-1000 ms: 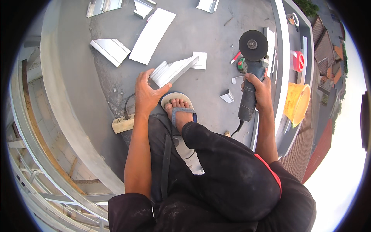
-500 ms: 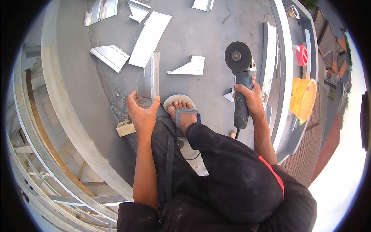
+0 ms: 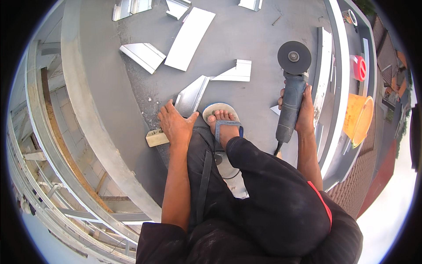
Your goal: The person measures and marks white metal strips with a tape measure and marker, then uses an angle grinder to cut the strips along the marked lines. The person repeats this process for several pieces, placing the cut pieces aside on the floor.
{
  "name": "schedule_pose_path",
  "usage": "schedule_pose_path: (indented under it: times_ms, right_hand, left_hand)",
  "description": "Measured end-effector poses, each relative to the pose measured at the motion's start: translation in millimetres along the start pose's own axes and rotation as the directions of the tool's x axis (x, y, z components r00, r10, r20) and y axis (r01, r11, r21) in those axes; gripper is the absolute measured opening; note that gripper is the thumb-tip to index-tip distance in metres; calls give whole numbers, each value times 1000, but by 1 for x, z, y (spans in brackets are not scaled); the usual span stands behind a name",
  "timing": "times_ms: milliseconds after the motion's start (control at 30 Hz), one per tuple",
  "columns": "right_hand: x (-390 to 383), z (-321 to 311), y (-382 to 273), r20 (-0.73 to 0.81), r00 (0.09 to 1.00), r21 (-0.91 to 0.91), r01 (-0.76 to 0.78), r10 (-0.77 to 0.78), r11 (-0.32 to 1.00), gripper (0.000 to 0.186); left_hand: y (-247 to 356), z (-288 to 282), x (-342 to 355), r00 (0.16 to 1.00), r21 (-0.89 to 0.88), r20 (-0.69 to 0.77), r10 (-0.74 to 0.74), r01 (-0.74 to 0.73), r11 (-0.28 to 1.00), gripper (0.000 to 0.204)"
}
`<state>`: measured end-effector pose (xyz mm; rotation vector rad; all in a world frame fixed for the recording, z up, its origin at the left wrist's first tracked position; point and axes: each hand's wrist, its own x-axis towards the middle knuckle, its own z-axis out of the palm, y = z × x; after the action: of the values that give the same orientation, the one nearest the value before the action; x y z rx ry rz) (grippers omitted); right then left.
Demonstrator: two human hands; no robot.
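My right hand (image 3: 306, 112) is wrapped round the dark body of an angle grinder (image 3: 290, 105). The grinder points away from me, its black disc (image 3: 294, 57) uppermost and its cord leaving the near end. At the left, my left hand (image 3: 176, 125) spans the near end of a silver metal channel piece (image 3: 191, 96), fingers at one edge and thumb at the other. That piece lies low and slanted, its far end against a notched white metal offcut (image 3: 237, 71). My sandalled foot (image 3: 226, 125) is just right of the piece.
White metal offcuts (image 3: 190, 38) lie around the grey floor. A small pale block (image 3: 157, 137) sits beside my left hand. Long metal profiles (image 3: 324, 66) run along the right, with an orange bucket (image 3: 357, 119) and a red container (image 3: 358, 68) beyond. A low wall (image 3: 88, 101) curves along the left.
The channel piece in my left hand has tipped from upright to lying lower, slanting right. The grinder has turned slightly, with its disc facing me more. The whole view has shifted a little.
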<state>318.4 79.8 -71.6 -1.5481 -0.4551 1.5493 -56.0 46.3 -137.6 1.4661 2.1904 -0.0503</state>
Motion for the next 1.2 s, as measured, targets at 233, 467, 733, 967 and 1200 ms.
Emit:
schedule_pose_path:
  times_ms: [233, 467, 733, 967, 1200]
  right_hand:
    - [4, 6, 6, 41, 999, 37, 0, -1, 999, 75]
    - [4, 12, 7, 137, 991, 149, -17, -4, 989, 75]
    - [13, 0, 11, 65, 994, -26, -91, 93, 995, 69]
    - [4, -13, 39, -40, 988, -131, -151, 147, 980, 53]
    - [15, -9, 46, -62, 992, -81, -119, 114, 990, 41]
  left_hand:
    - [2, 4, 0, 995, -91, -102, 11, -21, 996, 84]
    - [-3, 9, 6, 977, -230, -213, 4, -54, 972, 81]
    - [-6, -3, -8, 971, -671, -213, -111, -63, 738, 83]
    - [23, -39, 67, 823, -706, -354, -445, 78, 704, 78]
    - [39, -42, 144, 827, -752, -109, -551, 294, 590, 93]
